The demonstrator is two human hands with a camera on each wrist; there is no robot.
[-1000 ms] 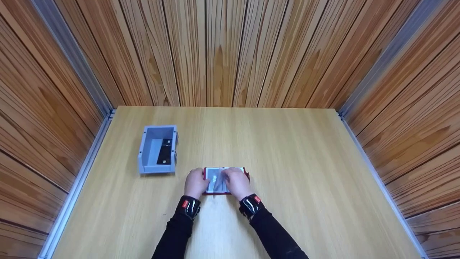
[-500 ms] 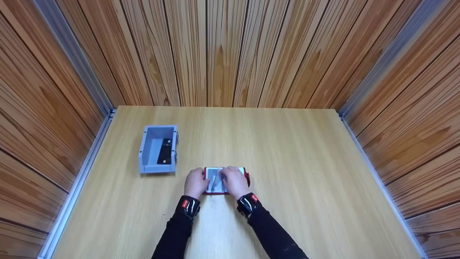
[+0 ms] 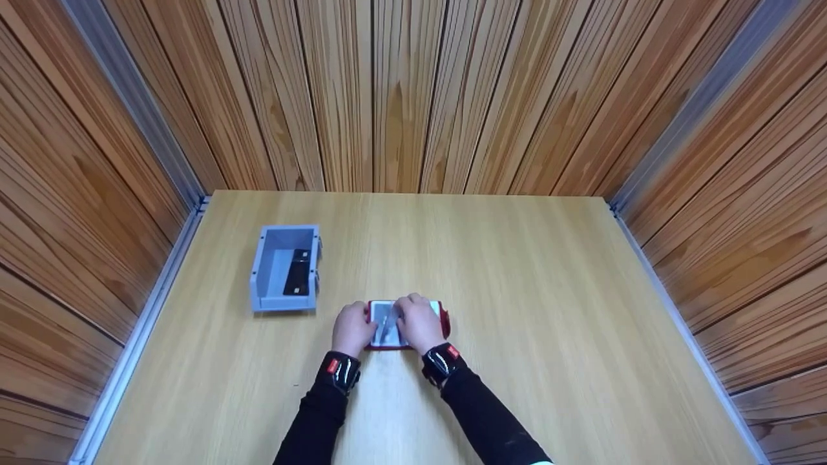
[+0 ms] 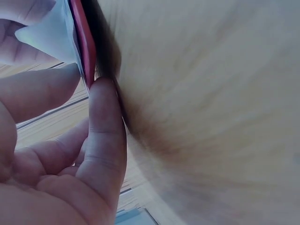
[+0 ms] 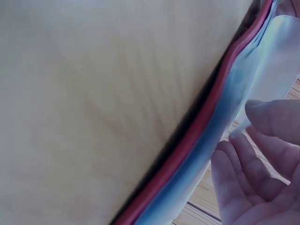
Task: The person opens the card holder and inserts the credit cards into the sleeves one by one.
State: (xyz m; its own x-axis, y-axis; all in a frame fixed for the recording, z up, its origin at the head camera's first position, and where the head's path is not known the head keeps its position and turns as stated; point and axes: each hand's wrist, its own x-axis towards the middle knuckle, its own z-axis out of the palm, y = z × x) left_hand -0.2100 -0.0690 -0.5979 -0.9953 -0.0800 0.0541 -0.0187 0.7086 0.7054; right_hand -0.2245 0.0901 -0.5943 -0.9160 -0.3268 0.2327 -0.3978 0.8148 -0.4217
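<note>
An open red-covered card holder (image 3: 446,323) with clear plastic sleeves (image 3: 382,315) lies near the middle of the table in the head view. My left hand (image 3: 351,328) grips its left end; in the left wrist view the thumb is above and a finger lies under the red cover (image 4: 86,47). My right hand (image 3: 420,324) is over the right half. In the right wrist view its thumb and fingers pinch the corner of a raised translucent sleeve (image 5: 274,61), which stands off the layers below. My right hand hides part of the sleeves from above.
A grey-blue plastic bin (image 3: 284,303) stands at the back left of the wooden table (image 3: 517,278). Flat black items (image 3: 298,274) lie inside it, their kind unclear. Wood-panelled walls (image 3: 400,97) enclose the back and sides.
My right hand has shifted slightly left over the card holder, showing more of its red right end. My left hand has stayed at the left end.
</note>
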